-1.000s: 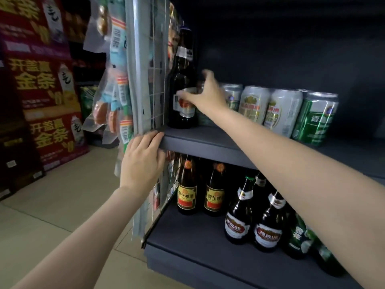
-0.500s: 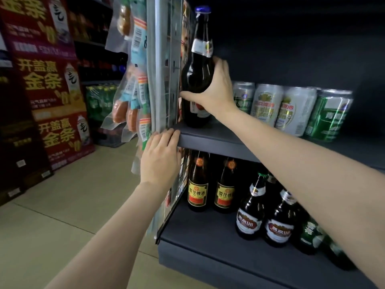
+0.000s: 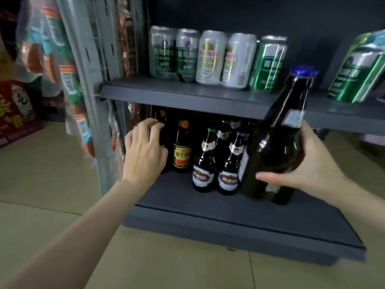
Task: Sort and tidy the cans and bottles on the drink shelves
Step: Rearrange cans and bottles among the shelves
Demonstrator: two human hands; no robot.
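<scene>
Dark shop shelf (image 3: 187, 99) above beige floor (image 3: 52, 184)

Left hand (image 3: 145, 151) hides most of the leftmost lower-shelf bottle (image 3: 161, 122). The held bottle (image 3: 275, 147) masks bottles behind it. Can pack (image 3: 358, 69) is cut off at the right edge. Hanging packets (image 3: 54, 59) are blurred, labels unreadable.

Dim, motion-blurred (edges worst)

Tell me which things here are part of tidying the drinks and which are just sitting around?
Part of the job: blue-capped bottle in the right hand; left hand at the lower-shelf bottles; cans above.

Just around: hanging snack packets; red boxes.
</scene>
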